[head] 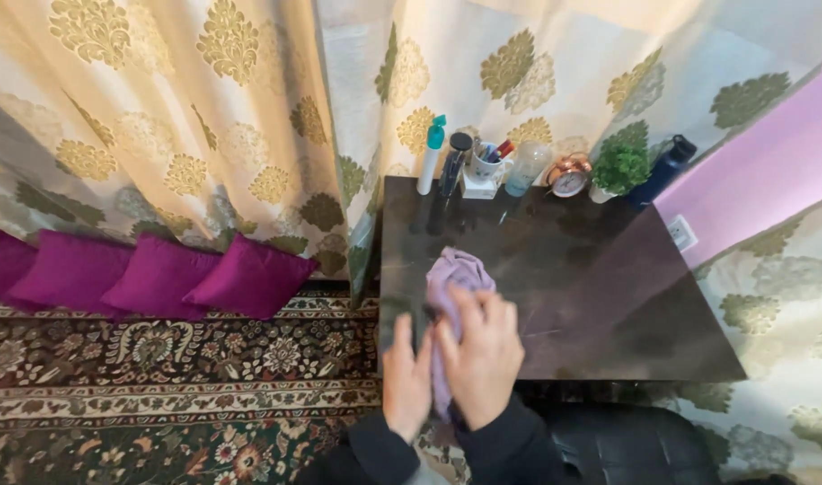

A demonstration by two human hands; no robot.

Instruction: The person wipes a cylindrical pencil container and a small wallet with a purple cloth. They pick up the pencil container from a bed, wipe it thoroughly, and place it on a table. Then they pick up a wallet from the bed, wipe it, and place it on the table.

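1. Work item: one lilac cloth [456,274], bunched, lying on the dark glossy tabletop [609,296] near its front left part and running down under the hands.
2. Right hand [481,355]: fingers spread and laid flat over the cloth, pressing it to the surface; it covers the cloth and does not pinch it.
3. Left hand [406,377]: fingers held straight and together, resting just beside the right hand at the cloth's left edge. Whether it grips a fold cannot be determined.
4. Progress, as a judgement: the cloth sits at the front of the tabletop, so wiping appears to be in hand there. The surface shows no clear wet or dry boundary, so the share covered cannot be stated.
5. Count, back edge of the tabletop:
   - one white spray bottle [430,153] with a teal head
   - one dark slim bottle [454,163]
   - one pen cup [485,163]
   - one clear bottle [526,167]
   - one copper alarm clock [568,176]
   - one small potted plant [619,167]
   - one dark blue flask [662,169]
6. Count, floor side: four magenta cushions [159,274] along the patterned curtain [204,108], above a floral carpet [159,377].
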